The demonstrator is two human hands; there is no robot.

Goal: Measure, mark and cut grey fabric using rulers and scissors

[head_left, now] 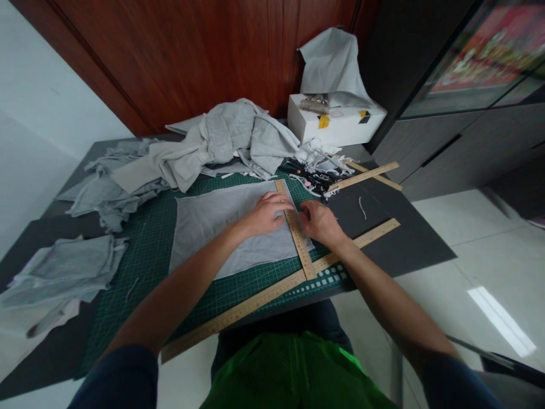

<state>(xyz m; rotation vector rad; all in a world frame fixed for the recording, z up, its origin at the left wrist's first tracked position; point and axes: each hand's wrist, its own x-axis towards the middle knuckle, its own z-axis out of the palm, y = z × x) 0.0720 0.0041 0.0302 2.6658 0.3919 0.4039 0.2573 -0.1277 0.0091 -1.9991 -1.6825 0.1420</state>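
Left hand (271,215) lies spread across the thin grey rectangular cloth (213,221) and narrow wooden ruler (298,241) on the green gridded mat (147,227); right hand (322,223) curls at the cloth's edge — grip unclear — where tugging could skew both.

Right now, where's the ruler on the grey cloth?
In the head view, the wooden ruler lies just right of centre across the grey cloth, partly under the left hand, its near end over a longer wooden ruler.
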